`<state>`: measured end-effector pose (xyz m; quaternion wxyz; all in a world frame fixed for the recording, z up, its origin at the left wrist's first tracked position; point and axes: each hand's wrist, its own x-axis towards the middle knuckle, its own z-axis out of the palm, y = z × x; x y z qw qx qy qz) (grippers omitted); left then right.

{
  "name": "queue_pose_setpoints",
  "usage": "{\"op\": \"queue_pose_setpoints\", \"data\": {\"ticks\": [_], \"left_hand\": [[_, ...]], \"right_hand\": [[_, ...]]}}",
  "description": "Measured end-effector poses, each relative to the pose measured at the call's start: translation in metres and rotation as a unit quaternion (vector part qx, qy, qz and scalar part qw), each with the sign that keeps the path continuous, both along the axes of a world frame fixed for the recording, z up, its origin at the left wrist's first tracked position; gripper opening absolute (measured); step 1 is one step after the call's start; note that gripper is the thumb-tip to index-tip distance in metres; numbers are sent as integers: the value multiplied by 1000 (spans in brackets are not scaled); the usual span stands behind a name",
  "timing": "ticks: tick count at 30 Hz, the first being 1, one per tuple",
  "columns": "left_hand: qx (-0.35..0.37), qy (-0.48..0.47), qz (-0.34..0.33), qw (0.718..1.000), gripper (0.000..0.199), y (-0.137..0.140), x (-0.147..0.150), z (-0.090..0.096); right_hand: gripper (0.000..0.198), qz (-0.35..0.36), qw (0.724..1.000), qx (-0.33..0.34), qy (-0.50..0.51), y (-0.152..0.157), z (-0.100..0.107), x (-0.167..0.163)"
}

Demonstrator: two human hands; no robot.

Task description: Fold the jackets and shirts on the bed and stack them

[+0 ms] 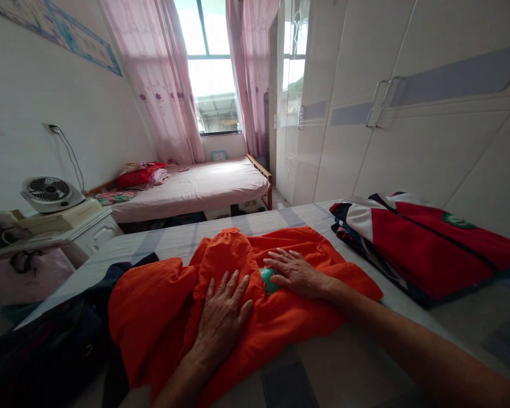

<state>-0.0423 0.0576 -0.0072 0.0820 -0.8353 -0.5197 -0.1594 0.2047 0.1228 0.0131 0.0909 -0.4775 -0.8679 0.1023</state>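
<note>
An orange garment (289,323) lies spread over the near bed, with a sleeve-like part (227,252) folded in across its middle. My left hand (224,311) rests flat on that folded part, its fingers apart. Flat on the cloth to the right lies my right hand (295,272), fingers outstretched. Between the two hands shows a green printed figure (269,279), partly covered by the right hand's fingers. Neither hand grips the fabric.
Folded clothes with a red, white and black jacket (425,243) on top form a stack at right. Dark clothing (63,340) lies at left. A fan (49,192) stands on the bedside cabinet (93,235). Beyond are another bed (204,187) and a white wardrobe (365,164).
</note>
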Motion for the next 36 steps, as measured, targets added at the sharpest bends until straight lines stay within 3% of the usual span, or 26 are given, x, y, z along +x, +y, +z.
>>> {"op": "queue_pose_setpoints", "data": {"ticks": [2, 5, 7, 11, 16, 20, 23, 27, 31, 33, 36], "left_hand": [[-8, 0, 2, 1000, 47, 0, 0, 0], [-20, -2, 4, 1000, 46, 0, 1, 0], [-22, -3, 4, 1000, 46, 0, 1, 0], [-23, -4, 6, 1000, 46, 0, 1, 1], [-21, -8, 3, 1000, 47, 0, 1, -1], [-14, -16, 0, 1000, 47, 0, -1, -5], [-14, -21, -7, 1000, 49, 2, -2, -7], [-18, -23, -10, 1000, 49, 2, -2, -7], [-41, -25, 0, 999, 49, 0, 0, -2], [-61, -39, 10, 997, 48, -1, 1, 1], [-75, -63, 16, 995, 49, -2, 2, 1]], "right_hand": [[56, -61, 998, -21, -22, 15, -11, 9], [53, -189, 981, 18, -27, 48, -14, 32], [46, -223, 974, 48, -12, 70, -8, 44], [41, -241, 968, 68, 3, 102, 4, 60], [25, -231, 973, 17, 20, 120, 4, 79], [37, -193, 980, -6, 50, 120, 14, 92], [47, -228, 972, -3, 51, 126, 22, 98], [37, -299, 954, -8, 2, 138, 17, 95], [41, -316, 948, 20, -24, 123, 21, 73], [47, -257, 964, 65, -11, 96, 27, 54], [54, -107, 987, 120, 19, 41, 24, 22]]}}
